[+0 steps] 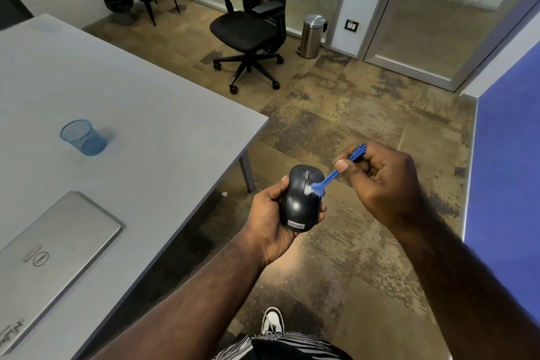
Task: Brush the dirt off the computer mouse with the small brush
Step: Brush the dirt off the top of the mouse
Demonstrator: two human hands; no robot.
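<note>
A black computer mouse (298, 204) with a Lenovo label rests in my left hand (268, 219), held over the floor just off the table's corner, its top facing up. My right hand (380, 181) pinches a small blue brush (336, 174) by its handle. The brush's white bristles touch the mouse's top right side, just below the scroll wheel. My left fingers wrap under the mouse and are mostly hidden.
A grey table (131, 102) lies to my left with a closed silver laptop (49, 260) and a blue mesh cup (83, 137). A black office chair (251, 26) and steel bin (312, 35) stand beyond. A blue wall panel (508, 184) is at right.
</note>
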